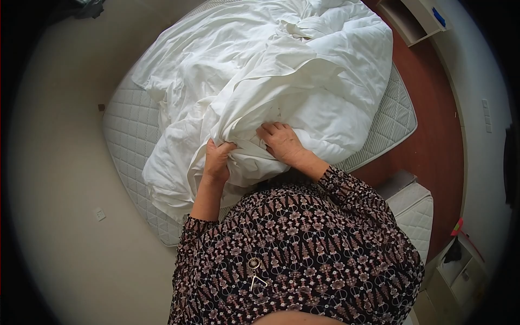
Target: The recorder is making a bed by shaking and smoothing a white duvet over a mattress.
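Note:
A rumpled white duvet with a loose white cover (260, 81) lies heaped on a quilted mattress (134, 118). My left hand (217, 159) is closed on a bunched fold of the white fabric, its thumb on top. To the right of it, my right hand (281, 142) rests on the fabric with bent fingers; its fingertips are partly sunk in the folds, and whether they pinch the cloth cannot be made out. Small dark marks show on the white fabric just above my right hand.
A wall with a socket (98, 214) runs along the left. Red-brown flooring (434, 134) lies to the right, with an open shelf unit (410, 20) at the top. Another quilted mattress or padded piece (416, 215) and a cabinet (463, 280) stand at the lower right.

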A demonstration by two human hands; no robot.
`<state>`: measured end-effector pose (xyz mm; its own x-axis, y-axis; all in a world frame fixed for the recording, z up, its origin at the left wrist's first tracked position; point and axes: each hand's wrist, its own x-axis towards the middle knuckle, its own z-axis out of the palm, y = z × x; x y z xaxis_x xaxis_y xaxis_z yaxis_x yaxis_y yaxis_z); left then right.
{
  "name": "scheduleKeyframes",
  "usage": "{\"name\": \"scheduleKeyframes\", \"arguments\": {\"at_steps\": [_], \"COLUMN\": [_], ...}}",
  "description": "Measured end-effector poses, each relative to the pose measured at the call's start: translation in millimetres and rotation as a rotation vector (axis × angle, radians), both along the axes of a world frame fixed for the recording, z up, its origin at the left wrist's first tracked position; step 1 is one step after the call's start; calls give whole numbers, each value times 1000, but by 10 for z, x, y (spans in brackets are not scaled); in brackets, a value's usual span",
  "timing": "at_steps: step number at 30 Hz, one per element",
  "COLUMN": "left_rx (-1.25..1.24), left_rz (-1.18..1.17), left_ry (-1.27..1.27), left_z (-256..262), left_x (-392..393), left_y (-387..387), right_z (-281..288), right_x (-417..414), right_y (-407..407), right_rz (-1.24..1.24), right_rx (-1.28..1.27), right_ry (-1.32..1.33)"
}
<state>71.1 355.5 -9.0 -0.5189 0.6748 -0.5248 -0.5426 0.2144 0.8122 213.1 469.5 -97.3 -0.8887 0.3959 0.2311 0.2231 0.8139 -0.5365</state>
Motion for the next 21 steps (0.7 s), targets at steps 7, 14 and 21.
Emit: {"name": "scheduleKeyframes", "arguments": {"at_steps": [7, 14, 21], "left_rx": [-42, -7, 177], "left_rz": [10, 15, -427], "left_ry": [12, -8, 473], "left_z": [-76, -36, 286], "left_x": [3, 4, 477], "left_y": [-29, -21, 384], "right_z": [57, 46, -617], "right_x": [26, -65, -331], "right_y": [-27, 50, 184], "right_rz": [-30, 61, -8], "right_rx": [17, -249, -1399], "right_ry": [-62, -10, 237]}}
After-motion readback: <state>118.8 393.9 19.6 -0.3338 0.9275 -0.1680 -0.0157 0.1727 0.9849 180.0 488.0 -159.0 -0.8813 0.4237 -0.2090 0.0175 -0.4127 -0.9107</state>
